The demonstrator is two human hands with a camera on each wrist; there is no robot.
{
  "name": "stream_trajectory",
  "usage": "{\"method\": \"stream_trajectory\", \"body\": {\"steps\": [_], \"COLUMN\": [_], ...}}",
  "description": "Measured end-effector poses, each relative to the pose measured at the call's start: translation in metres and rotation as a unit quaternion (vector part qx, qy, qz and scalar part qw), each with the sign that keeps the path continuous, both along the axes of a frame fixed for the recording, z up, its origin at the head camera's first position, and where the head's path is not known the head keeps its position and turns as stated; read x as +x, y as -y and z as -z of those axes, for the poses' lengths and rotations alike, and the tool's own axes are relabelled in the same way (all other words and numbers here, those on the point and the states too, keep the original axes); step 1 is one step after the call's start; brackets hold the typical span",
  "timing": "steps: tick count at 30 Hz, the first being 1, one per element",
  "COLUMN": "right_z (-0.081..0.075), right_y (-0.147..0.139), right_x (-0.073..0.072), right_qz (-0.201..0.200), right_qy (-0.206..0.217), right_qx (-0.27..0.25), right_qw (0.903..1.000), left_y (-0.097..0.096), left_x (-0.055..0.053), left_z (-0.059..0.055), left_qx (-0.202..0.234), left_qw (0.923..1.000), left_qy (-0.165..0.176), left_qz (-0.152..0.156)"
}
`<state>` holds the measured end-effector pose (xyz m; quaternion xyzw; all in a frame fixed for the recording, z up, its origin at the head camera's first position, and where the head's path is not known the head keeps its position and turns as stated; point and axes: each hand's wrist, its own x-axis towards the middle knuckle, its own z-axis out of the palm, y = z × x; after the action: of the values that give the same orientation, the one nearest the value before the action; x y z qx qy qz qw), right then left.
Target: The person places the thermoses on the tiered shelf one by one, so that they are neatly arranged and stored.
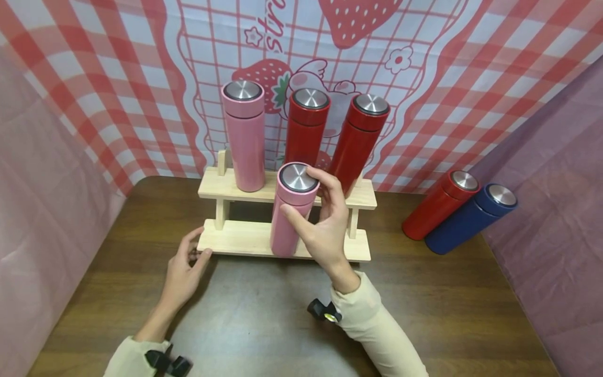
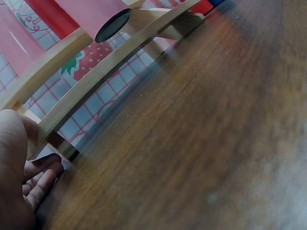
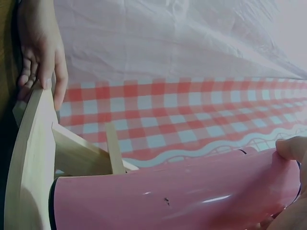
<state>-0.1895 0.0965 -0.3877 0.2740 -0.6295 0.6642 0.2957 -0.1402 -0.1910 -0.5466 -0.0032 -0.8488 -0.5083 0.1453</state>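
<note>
My right hand [image 1: 330,225] grips a pink thermos bottle [image 1: 288,222] near its steel-topped lid, thumb in front and fingers round the far side. The bottle is over the lower board of a two-tier wooden display rack [image 1: 240,235]; its dark base [image 2: 113,26] shows just above that board in the left wrist view. At the rack's left end, my left hand [image 1: 185,272] holds the lower board's corner between thumb and fingers. On the upper tier stand another pink thermos [image 1: 247,141] at left and two red thermoses, one in the middle [image 1: 307,131] and one at right [image 1: 360,141].
Right of the rack, a red thermos [image 1: 438,207] and a blue thermos [image 1: 468,220] stand side by side on the brown wooden table [image 1: 254,314]. A strawberry-print checked cloth [image 1: 424,94] hangs behind. Pink cloth [image 1: 560,209] borders both sides.
</note>
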Motion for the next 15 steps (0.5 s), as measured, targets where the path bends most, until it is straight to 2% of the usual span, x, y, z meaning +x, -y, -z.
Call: {"method": "stream_trajectory", "body": {"steps": [9,15], "right_z": [0.000,0.001], "right_y": [0.023,0.039], "right_x": [-0.003,-0.007], "right_qz": [-0.030,-0.042], "right_qy": [0.008,0.006], "right_qx": [0.009,0.020], "right_qw": [0.9995,0.9989], "left_y": [-0.001,0.001], "left_x": [0.001,0.001], "left_z": [-0.001,0.001], "left_qx": [0.001,0.006], "left_qw": [1.0000,0.9998], "left_qy": [-0.001,-0.016], "left_qz": [-0.003,0.005]}}
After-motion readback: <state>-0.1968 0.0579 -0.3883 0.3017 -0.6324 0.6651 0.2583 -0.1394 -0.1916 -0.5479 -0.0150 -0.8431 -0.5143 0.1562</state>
